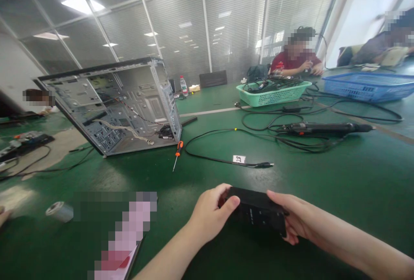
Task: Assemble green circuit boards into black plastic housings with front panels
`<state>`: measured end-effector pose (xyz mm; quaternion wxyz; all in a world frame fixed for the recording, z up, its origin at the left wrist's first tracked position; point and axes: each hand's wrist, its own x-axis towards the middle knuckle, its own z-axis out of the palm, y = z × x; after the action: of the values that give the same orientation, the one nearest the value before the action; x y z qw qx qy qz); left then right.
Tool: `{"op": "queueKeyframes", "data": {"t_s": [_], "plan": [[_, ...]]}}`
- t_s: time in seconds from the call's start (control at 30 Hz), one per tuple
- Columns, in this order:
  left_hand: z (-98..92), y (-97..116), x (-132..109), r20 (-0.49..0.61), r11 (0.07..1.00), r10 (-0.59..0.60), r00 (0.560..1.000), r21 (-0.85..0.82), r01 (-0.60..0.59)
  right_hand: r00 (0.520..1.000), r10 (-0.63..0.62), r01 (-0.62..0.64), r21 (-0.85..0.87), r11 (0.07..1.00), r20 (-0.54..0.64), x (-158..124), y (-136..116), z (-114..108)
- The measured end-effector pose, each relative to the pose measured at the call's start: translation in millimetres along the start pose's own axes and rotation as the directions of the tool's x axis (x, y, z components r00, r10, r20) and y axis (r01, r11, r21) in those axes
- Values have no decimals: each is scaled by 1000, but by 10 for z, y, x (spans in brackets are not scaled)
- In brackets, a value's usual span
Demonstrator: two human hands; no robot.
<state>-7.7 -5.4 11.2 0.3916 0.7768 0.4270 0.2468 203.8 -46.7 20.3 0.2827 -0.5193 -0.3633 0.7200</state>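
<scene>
Above the green table, a black box-shaped device (258, 204) with small white marks on its side is held between both hands. My left hand (213, 211) grips its left end, thumb on top. Around the right end closes my right hand (289, 213), its thumb on the upper edge and its fingers partly hidden behind. Beyond them lies a black cable (220, 158) with a plug, beside a white label (239, 159) that reads 28. A screwdriver (177, 155) with an orange and black handle rests in front of the open computer case (145, 99).
A black electric screwdriver (326, 128) lies with its cord at the right. Behind it stand a green basket (274, 95) of cables and a blue basket (368, 86). At left are a metallic cylinder (60, 212) and a pixelated pink item (129, 232). Other people sit around the table.
</scene>
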Motion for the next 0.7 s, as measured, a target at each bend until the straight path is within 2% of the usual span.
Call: {"op": "queueKeyframes", "data": {"t_s": [0.1,0.17,0.23,0.33,0.53,0.63,0.7], "plan": [[14,-4,4,-37,997,-66,997,-47,65,971,142,-172,151,974,191,-14,13,30],[22,-26,14,-54,986,-121,991,-123,114,938,135,-227,270,936,320,-10,40,47],[29,-59,28,-44,966,-165,985,-208,152,920,107,-257,375,891,377,-4,64,69],[42,-105,53,-64,946,-213,975,-263,190,931,105,-270,466,842,350,-11,65,111],[54,-120,83,-71,955,-113,991,-282,89,951,98,-241,504,829,294,-44,40,133],[52,-124,92,-98,954,-116,988,-288,84,962,34,-157,452,878,270,-12,67,100],[51,-126,97,-115,949,-120,986,-306,80,976,-58,-18,346,938,208,28,70,74]]}}
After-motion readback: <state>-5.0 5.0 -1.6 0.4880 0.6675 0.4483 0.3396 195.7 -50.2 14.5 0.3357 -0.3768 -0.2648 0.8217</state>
